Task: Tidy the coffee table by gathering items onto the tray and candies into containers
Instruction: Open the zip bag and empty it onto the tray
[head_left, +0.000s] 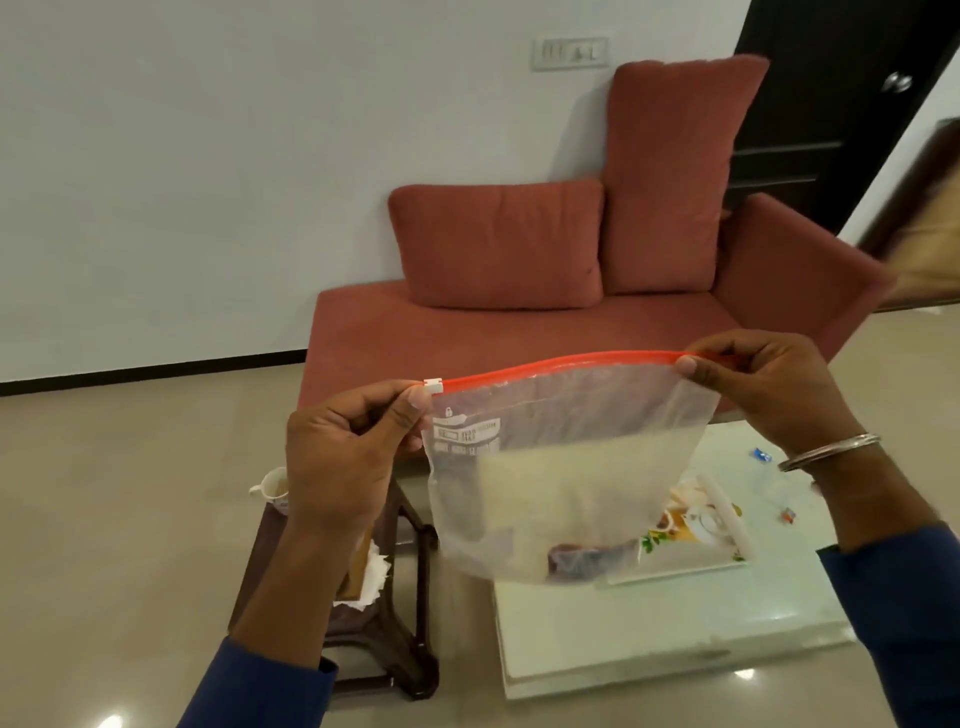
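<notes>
A rust-red fabric sofa (545, 322) with two loose back cushions is set against a pale wall, facing the scene. In front of it, a low white glossy coffee table (649, 639) is seen, and on it a white rectangular tray with a floral print (696, 540) is laid flat, probably so that gathered items can be carried together. To the table's left, a dark brown wooden stool (384, 623) is placed, with a pale mug (272, 487) and crumpled white paper (371, 579) resting on it.

Held up over the table is a large clear plastic zip bag with an orange-red seal strip (561, 467). It is stretched by its top edge, apparently so the seal can be worked. A dark wrapped item (592, 558) is sagging in its bottom corner, likely candy already collected.

The bag's left top corner is pinched by the left hand (343, 457), with thumb and forefinger closed tightly just beside the small white slider tab (432, 386). The opposite end of the strip is pinched by the right hand (769, 389), on whose wrist a silver bangle (831, 451) is worn.

A few small wrapped candies, blue (760, 455) and red (788, 516), are left scattered on the table to the right of the tray, so gathering seems unfinished.
</notes>
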